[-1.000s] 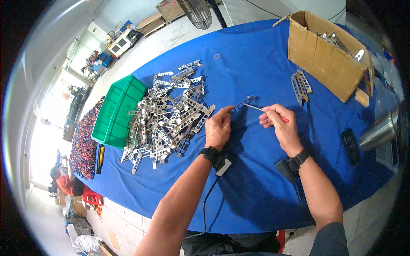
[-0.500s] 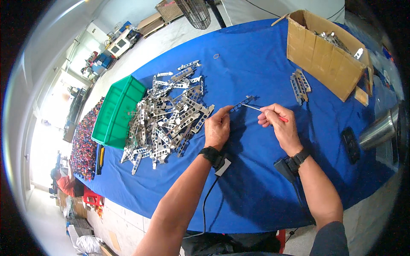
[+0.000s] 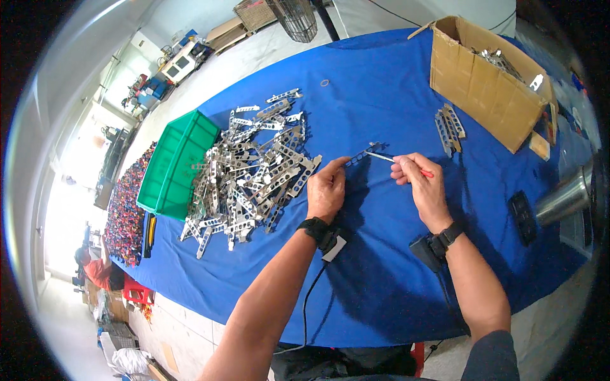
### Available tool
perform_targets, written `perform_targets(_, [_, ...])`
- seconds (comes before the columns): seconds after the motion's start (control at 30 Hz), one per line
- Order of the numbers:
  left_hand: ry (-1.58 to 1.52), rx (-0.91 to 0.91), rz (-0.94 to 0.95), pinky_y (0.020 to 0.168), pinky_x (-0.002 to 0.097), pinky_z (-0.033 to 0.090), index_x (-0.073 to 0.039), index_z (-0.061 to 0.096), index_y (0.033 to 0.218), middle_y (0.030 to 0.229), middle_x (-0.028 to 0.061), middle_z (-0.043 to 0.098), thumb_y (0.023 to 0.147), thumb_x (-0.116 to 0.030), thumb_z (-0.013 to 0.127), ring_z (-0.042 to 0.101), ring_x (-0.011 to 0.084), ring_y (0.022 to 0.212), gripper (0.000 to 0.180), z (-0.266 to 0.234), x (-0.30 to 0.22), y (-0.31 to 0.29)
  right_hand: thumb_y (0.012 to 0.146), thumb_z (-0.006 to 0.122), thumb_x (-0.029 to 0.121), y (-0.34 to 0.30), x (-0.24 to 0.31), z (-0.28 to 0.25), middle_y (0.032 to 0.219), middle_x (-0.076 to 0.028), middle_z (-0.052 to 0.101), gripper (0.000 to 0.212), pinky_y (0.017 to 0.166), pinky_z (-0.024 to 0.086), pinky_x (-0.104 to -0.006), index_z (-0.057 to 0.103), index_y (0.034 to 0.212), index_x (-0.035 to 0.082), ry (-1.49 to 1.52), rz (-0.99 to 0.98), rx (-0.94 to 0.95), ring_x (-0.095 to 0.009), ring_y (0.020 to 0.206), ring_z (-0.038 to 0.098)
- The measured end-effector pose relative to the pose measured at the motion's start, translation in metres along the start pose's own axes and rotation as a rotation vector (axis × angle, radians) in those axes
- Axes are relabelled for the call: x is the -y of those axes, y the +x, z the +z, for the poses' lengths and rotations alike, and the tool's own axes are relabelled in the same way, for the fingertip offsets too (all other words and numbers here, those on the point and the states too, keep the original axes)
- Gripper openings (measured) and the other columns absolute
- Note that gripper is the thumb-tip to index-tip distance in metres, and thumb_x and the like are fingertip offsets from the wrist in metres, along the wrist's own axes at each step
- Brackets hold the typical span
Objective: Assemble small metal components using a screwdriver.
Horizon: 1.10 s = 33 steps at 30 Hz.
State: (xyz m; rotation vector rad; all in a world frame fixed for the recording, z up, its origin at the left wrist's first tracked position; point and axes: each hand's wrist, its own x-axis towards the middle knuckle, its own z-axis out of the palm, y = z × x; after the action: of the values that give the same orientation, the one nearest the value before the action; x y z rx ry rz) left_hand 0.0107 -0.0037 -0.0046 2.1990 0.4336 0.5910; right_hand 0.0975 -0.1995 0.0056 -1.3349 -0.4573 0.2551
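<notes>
Pinching the near left end of a perforated metal strip (image 3: 361, 155), the left hand (image 3: 326, 192) (head view) has its grip closed; strip is mid-scene, right of a heap of similar parts (image 3: 254, 174). Right hand (image 3: 420, 185): grip closed around a red-handled tool (image 3: 383, 157), its thin tip at the strip. Green bin (image 3: 166, 166) left of the heap, cardboard box (image 3: 476, 92) far right on the blue surface (image 3: 375, 286).

From the near side, the left forearm (image 3: 267, 305) slants right and the right forearm (image 3: 478, 282) slants left. The left grip (image 3: 326, 192) pinches, forefinger extended far-right; the right grip (image 3: 420, 185) curls, fingers (image 3: 398, 170) bent.
</notes>
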Motion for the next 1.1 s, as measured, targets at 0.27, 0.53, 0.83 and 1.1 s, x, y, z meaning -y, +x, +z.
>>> perform_targets(0.27, [0.016, -0.012, 0.002, 0.052, 0.0284, 0.042, -0.008, 0.07, 0.115, 0.059, 0.0034, 0.055, 0.095, -0.011, 0.053, 0.049, 0.0081, 0.053, 0.026, -0.001, -0.0028, -0.0002, 0.098, 0.054, 0.019, -0.0009, -0.0029, 0.002, 0.085, -0.008, 0.068, 0.024, 0.067, 0.053, -0.0261, 0.067, 0.098, -0.001, 0.016, -0.055, -0.032, -0.013, 0.074, 0.065])
perform_targets(0.53, [0.063, -0.022, 0.029, 0.052, 0.0285, 0.041, -0.008, 0.07, 0.113, 0.059, 0.0048, 0.055, 0.095, -0.011, 0.053, 0.048, 0.0083, 0.054, 0.025, -0.0019, -0.0054, -0.0005, 0.099, 0.054, 0.021, 0.0, 0.0009, -0.0014, 0.082, -0.007, 0.067, 0.024, 0.063, 0.053, -0.0268, 0.066, 0.094, 0.0, 0.037, 0.051, 0.053, -0.013, 0.071, 0.065])
perform_targets(0.83, [0.028, -0.001, -0.005, 0.054, 0.0293, 0.043, -0.007, 0.07, 0.113, 0.062, 0.0055, 0.057, 0.095, -0.01, 0.053, 0.05, 0.0095, 0.056, 0.025, -0.0024, -0.0079, -0.0013, 0.098, 0.055, 0.017, 0.0, 0.001, -0.0024, 0.08, -0.007, 0.067, 0.02, 0.064, 0.053, -0.0261, 0.065, 0.093, 0.0, -0.027, 0.021, 0.056, -0.012, 0.071, 0.065])
perform_targets(1.1, [0.027, 0.003, 0.001, 0.053, 0.0284, 0.042, -0.007, 0.07, 0.114, 0.062, 0.0027, 0.056, 0.095, -0.011, 0.054, 0.049, 0.0084, 0.055, 0.025, -0.0011, -0.0081, -0.001, 0.098, 0.057, 0.017, -0.001, -0.0055, -0.0031, 0.082, -0.006, 0.067, 0.021, 0.066, 0.054, -0.0263, 0.066, 0.093, -0.001, -0.025, -0.007, 0.025, -0.012, 0.071, 0.065])
